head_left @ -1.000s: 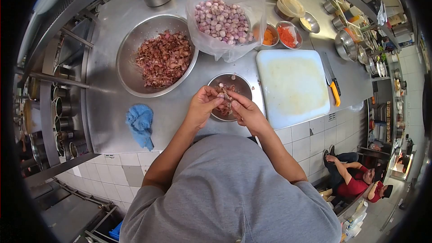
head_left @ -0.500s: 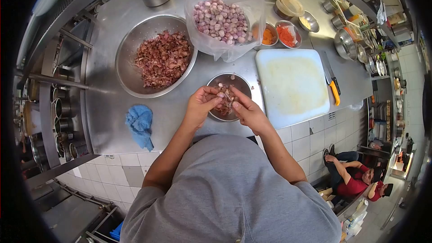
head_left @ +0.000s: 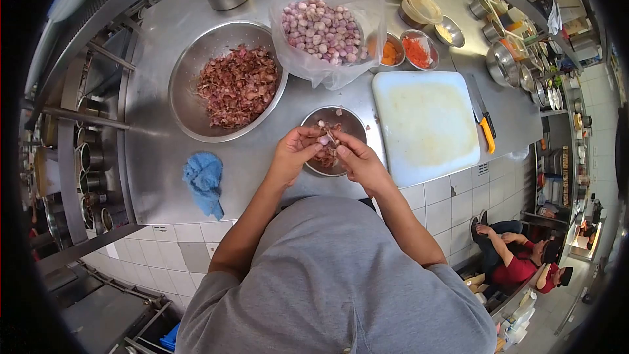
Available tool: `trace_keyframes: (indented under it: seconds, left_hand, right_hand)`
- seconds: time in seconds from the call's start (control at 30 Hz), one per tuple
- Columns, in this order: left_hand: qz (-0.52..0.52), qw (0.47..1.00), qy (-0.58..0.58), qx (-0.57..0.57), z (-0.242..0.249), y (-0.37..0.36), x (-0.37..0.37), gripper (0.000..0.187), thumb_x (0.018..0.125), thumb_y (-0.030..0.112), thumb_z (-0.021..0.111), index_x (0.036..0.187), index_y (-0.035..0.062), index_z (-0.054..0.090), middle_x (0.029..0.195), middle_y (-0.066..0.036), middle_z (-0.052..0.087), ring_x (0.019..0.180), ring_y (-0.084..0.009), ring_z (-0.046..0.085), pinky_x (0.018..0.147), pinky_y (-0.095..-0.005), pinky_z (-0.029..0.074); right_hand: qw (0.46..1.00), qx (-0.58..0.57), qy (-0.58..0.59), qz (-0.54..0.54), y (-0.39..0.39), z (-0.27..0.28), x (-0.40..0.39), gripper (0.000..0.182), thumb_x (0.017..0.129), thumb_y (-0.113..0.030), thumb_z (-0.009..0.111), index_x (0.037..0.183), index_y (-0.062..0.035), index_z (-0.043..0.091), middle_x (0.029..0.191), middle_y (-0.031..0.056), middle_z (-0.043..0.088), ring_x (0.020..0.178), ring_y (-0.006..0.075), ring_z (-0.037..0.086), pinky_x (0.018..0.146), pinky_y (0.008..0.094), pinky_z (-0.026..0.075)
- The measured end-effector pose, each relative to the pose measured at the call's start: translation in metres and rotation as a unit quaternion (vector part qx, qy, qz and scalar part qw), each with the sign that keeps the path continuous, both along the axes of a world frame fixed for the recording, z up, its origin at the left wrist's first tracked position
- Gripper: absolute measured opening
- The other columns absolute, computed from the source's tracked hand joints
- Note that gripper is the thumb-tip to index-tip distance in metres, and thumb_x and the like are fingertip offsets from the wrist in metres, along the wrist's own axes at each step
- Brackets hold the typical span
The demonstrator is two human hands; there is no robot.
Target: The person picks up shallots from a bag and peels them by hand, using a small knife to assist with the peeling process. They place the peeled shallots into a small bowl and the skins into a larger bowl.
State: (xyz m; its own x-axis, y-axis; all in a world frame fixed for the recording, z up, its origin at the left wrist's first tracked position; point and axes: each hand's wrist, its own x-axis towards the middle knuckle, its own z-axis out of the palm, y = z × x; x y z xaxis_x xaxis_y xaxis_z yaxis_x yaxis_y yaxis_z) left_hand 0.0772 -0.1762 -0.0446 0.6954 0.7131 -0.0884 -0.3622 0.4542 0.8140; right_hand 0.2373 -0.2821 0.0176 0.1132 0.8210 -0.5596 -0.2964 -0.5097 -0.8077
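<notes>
Two hands at frame centre, left hand [head_left: 293, 155] pinching a small shallot [head_left: 323, 139], right hand [head_left: 357, 160] gripping its skin, over small steel bowl [head_left: 350, 121], big peel-filled bowl [head_left: 190, 108] upper left, cutting board [head_left: 426, 124] right.

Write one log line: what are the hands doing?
left hand: holds shallot | right hand: peels it with small blade | under: small bowl

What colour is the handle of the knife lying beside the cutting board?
Orange: the knife has an orange handle and lies right of the white cutting board, clearest in the head view.
</notes>
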Motion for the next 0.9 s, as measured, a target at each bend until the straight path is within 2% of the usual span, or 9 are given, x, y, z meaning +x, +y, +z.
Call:
trace_keyframes:
  seconds: [0.03,0.07,0.13,0.23,0.6,0.67,0.73,0.8,0.9]
  left_hand:
    - [-0.002,1.000,0.023,-0.019,0.009,0.001,0.001,0.026,0.088,-0.004,0.064,0.111,0.0037,0.057,0.108,-0.007,0.063,0.096,-0.0148,0.063,0.078,-0.0276,0.053]
    - [-0.004,0.998,0.045,-0.037,0.015,0.001,0.002,0.029,0.087,-0.003,0.065,0.114,0.0033,0.056,0.109,-0.007,0.063,0.095,-0.0147,0.064,0.079,-0.0274,0.053]
    - [-0.009,0.997,0.078,-0.028,0.015,0.003,0.002,0.031,0.087,-0.002,0.066,0.116,0.0031,0.056,0.108,-0.006,0.063,0.096,-0.0139,0.063,0.080,-0.0270,0.053]
    - [-0.014,0.994,0.106,0.019,0.006,0.005,0.003,0.033,0.087,0.002,0.069,0.117,0.0029,0.055,0.108,-0.005,0.063,0.095,-0.0118,0.063,0.078,-0.0255,0.053]
    - [-0.117,0.956,0.260,0.063,0.006,0.023,-0.005,0.016,0.090,0.014,0.066,0.102,0.0044,0.060,0.092,-0.004,0.060,0.070,-0.0124,0.058,0.055,-0.0273,0.048]
    - [-0.171,0.877,0.269,0.361,0.024,0.013,-0.005,0.019,0.087,0.018,0.070,0.089,0.0019,0.059,0.079,-0.004,0.058,0.067,-0.0135,0.057,0.054,-0.0255,0.045]
    - [-0.120,0.852,0.263,0.437,0.015,0.011,-0.002,0.022,0.085,0.019,0.072,0.086,0.0012,0.058,0.076,-0.005,0.057,0.066,-0.0143,0.057,0.054,-0.0254,0.045]
    - [-0.072,0.819,0.253,0.509,0.016,0.012,0.000,0.026,0.082,0.020,0.075,0.083,0.0005,0.057,0.074,-0.005,0.055,0.065,-0.0151,0.057,0.054,-0.0254,0.044]
    - [-0.086,0.888,0.340,0.298,0.039,0.020,0.005,0.023,0.080,0.012,0.077,0.088,0.0038,0.057,0.081,-0.001,0.059,0.066,-0.0080,0.057,0.054,-0.0230,0.044]
  right_hand:
    - [0.999,0.045,0.005,-0.022,0.000,-0.001,-0.001,0.039,0.101,-0.021,0.053,0.139,-0.0138,0.051,0.073,-0.0073,0.043,0.058,0.0019,0.035,0.047,0.0174,0.029]
    - [0.999,0.045,0.004,-0.023,0.000,-0.001,-0.001,0.039,0.101,-0.021,0.053,0.139,-0.0138,0.051,0.073,-0.0073,0.043,0.058,0.0019,0.035,0.047,0.0174,0.029]
    - [0.995,0.072,-0.050,-0.036,0.002,0.000,-0.002,0.041,0.099,-0.015,0.054,0.139,-0.0075,0.050,0.124,0.0072,0.061,0.109,0.0130,0.057,0.096,0.0262,0.044]
    - [0.968,0.177,-0.176,0.005,0.002,-0.018,0.001,0.040,0.099,-0.014,0.055,0.137,-0.0057,0.051,0.128,0.0080,0.060,0.116,0.0144,0.055,0.099,0.0272,0.042]
    - [0.980,0.145,-0.113,-0.070,-0.002,-0.012,0.017,0.040,0.099,-0.014,0.054,0.138,-0.0032,0.050,0.132,0.0072,0.058,0.121,0.0143,0.051,0.102,0.0271,0.040]
    - [0.980,0.139,-0.114,-0.087,-0.003,-0.014,0.019,0.040,0.100,-0.014,0.052,0.139,-0.0088,0.050,0.092,-0.0056,0.057,0.059,-0.0003,0.035,0.047,0.0163,0.028]
    - [0.981,0.135,-0.101,-0.090,-0.002,-0.016,0.019,0.040,0.100,-0.015,0.052,0.139,-0.0093,0.050,0.084,-0.0065,0.051,0.058,0.0000,0.033,0.046,0.0166,0.027]
    - [0.988,0.101,-0.060,-0.103,-0.004,-0.015,0.017,0.040,0.099,-0.015,0.054,0.138,-0.0031,0.050,0.131,0.0076,0.058,0.119,0.0140,0.052,0.102,0.0277,0.040]
    - [0.985,0.109,-0.111,-0.074,-0.005,-0.022,0.014,0.040,0.099,-0.014,0.055,0.137,-0.0037,0.051,0.131,0.0071,0.058,0.118,0.0137,0.052,0.101,0.0277,0.041]
